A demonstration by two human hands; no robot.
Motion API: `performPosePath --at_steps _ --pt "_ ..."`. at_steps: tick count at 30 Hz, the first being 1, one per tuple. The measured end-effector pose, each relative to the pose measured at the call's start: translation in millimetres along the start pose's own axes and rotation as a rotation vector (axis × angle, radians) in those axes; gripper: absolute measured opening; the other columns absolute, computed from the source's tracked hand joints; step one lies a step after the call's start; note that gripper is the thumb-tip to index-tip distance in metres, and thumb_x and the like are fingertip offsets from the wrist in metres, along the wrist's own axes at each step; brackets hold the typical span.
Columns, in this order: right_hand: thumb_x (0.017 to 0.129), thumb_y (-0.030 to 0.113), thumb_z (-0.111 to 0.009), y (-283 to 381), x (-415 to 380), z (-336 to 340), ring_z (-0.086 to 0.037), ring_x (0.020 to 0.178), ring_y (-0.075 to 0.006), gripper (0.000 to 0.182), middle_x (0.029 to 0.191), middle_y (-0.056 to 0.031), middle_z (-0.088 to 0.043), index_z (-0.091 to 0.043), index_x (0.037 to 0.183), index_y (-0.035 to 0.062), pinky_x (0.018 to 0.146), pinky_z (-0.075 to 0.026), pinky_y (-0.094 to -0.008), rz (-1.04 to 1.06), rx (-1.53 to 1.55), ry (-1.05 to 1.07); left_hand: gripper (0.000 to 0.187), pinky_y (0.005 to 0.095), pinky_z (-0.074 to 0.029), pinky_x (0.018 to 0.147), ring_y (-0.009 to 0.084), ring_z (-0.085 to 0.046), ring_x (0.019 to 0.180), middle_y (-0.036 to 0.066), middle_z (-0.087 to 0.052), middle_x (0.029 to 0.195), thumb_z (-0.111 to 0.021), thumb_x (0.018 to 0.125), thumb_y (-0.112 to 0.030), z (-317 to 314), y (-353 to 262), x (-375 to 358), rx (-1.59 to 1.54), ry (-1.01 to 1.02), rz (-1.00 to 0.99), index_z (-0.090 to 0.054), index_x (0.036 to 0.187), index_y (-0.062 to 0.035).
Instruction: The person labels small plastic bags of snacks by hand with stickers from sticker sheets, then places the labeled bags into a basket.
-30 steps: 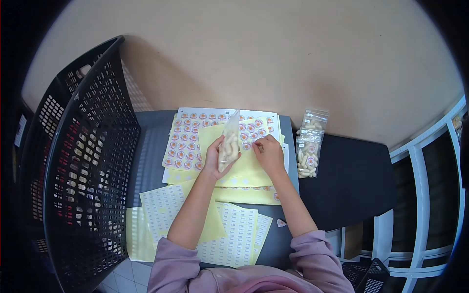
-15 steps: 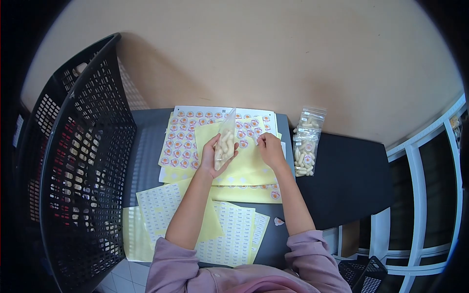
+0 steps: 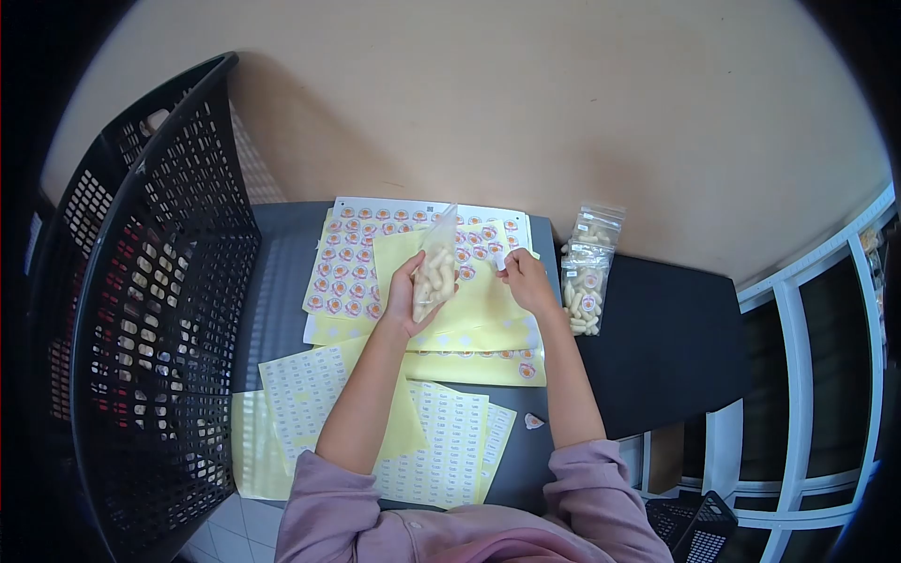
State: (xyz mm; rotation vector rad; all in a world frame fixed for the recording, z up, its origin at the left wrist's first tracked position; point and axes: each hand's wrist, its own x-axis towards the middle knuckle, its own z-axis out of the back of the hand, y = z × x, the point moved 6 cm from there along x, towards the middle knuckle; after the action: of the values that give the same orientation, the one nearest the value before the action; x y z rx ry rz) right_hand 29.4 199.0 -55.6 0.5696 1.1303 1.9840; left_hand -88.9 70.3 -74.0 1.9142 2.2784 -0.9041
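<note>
My left hand (image 3: 409,298) is closed around a clear plastic bag (image 3: 435,277) holding several pale, oblong pieces; the bag's narrow top points up. To its right, the fingers of my right hand (image 3: 524,277) are pinched together. A small whitish sticker (image 3: 499,262) shows at those fingertips, its print too small to read. Both hands are above yellow backing paper (image 3: 469,319), which lies over sheets of round orange-and-pink stickers (image 3: 343,267).
Sheets of small printed labels (image 3: 441,446) lie nearer my body, with a loose sticker (image 3: 534,421) beside them. Filled bags (image 3: 584,296) overlap at the right, by a black surface (image 3: 666,347). A tall black basket (image 3: 169,310) stands left. A wall (image 3: 488,113) rises behind.
My right hand has shifted slightly right and up, with the whitish sticker at its fingertips. My left hand still holds the bag in nearly the same place. The view has shifted a little.
</note>
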Motion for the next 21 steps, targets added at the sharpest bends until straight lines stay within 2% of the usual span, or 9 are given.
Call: performPosePath --at_steps 2,9,11,13,15,16,18,19,21 --pt "0.089 0.012 -0.039 -0.6 -1.1 0.2 -0.06 0.074 -0.0183 0.02 0.084 -0.0124 -0.057 -0.047 0.087 -0.0061 0.066 -0.048 -0.0263 -0.028 0.001 0.023 0.04 0.0321 -0.044 0.08 0.0196 -0.054 0.084 0.009 -0.055 0.093 -0.043 0.083 -0.034 -1.5 1.7 2.2 0.048 0.045 -0.023 -0.049 0.104 -0.0011" --pt "0.089 0.014 -0.041 7.7 -16.0 10.2 -0.057 0.079 -0.0142 0.02 0.089 -0.0126 -0.056 -0.048 0.092 -0.0042 0.068 -0.047 -0.0255 -0.088 0.11 0.003 0.036 0.0243 -0.048 0.065 0.0118 -0.057 0.078 0.008 -0.056 0.087 -0.045 0.082 -0.034 -32.5 14.3 -4.4 0.36 0.062 -0.098 -0.05 0.101 -0.0039" --pt "0.086 0.01 -0.043 15.0 -19.0 14.7 -0.058 0.069 -0.0153 0.015 0.075 -0.0115 -0.057 -0.047 0.085 -0.0035 0.061 -0.045 -0.0268 0.167 0.014 -0.068 0.032 0.0239 -0.049 0.062 0.0116 -0.056 0.077 0.008 -0.055 0.089 -0.046 0.081 -0.027 -39.2 15.7 -10.4 0.405 0.088 -0.1 -0.047 0.103 -0.0033" --pt "0.083 0.01 -0.048 29.2 -29.1 22.9 -0.054 0.066 -0.013 0.012 0.071 -0.0102 -0.055 -0.051 0.083 -0.002 0.06 -0.044 -0.0269 0.235 0.16 -0.196 0.035 0.0246 -0.049 0.063 0.0131 -0.056 0.075 0.008 -0.052 0.094 -0.048 0.078 -0.021 -53.9 10.7 -30.5 0.357 0.096 -0.109 -0.042 0.108 -0.0023" --pt "0.078 0.009 -0.056 62.3 -63.0 58.3 -0.051 0.06 -0.0143 0.01 0.066 -0.0097 -0.052 -0.056 0.077 -0.0006 0.055 -0.041 -0.0291 0.402 0.363 -0.644 0.041 0.024 -0.048 0.069 0.0136 -0.055 0.078 0.008 -0.05 0.099 -0.049 0.077 -0.014 -66.8 4.2 -54.1 0.332 0.124 -0.181 -0.037 0.114 -0.0013" --pt "0.078 0.009 -0.056 80.8 -80.0 62.3 -0.051 0.06 -0.0143 0.01 0.066 -0.0097 -0.052 -0.056 0.077 -0.0006 0.055 -0.041 -0.0291 0.409 0.367 -0.646 0.041 0.0239 -0.046 0.073 0.0132 -0.054 0.082 0.008 -0.05 0.1 -0.048 0.078 -0.012 -69.1 -1.8 -62.3 0.375 0.132 -0.277 -0.036 0.116 -0.0006" --pt "0.068 0.006 -0.064 133.6 -136.2 69.5 -0.048 0.054 -0.0132 0.005 0.059 -0.0037 -0.05 -0.06 0.071 0.0048 0.056 -0.037 -0.0279 0.637 -0.172 -0.907 0.041 0.0238 -0.045 0.077 0.0128 -0.053 0.086 0.008 -0.05 0.101 -0.048 0.079 -0.01 -72.0 -6.8 -82.7 0.421 0.139 -0.371 -0.036 0.117 0.0" --pt "0.068 0.006 -0.064 144.9 -148.7 68.6 -0.048 0.054 -0.0132 0.005 0.059 -0.0037 -0.05 -0.06 0.071 0.0048 0.056 -0.037 -0.0279 0.635 -0.17 -0.912 0.04 0.024 -0.043 0.079 0.0126 -0.051 0.09 0.009 -0.049 0.104 -0.047 0.081 -0.009 -76.4 -10.3 -96.0 0.547 0.145 -0.459 -0.035 0.118 0.0003" --pt "0.059 0.005 -0.068 179.5 -179.7 43.5 -0.045 0.049 -0.0113 0.012 0.054 0.003 -0.048 -0.062 0.067 0.0109 0.058 -0.031 -0.0256 1.022 -0.46 -0.866 0.039 0.0243 -0.042 0.082 0.0125 -0.05 0.094 0.009 -0.048 0.106 -0.046 0.083 -0.007 -82.6 -10.5 -120.9 0.678 0.153 -0.542 -0.034 0.119 0.0005"
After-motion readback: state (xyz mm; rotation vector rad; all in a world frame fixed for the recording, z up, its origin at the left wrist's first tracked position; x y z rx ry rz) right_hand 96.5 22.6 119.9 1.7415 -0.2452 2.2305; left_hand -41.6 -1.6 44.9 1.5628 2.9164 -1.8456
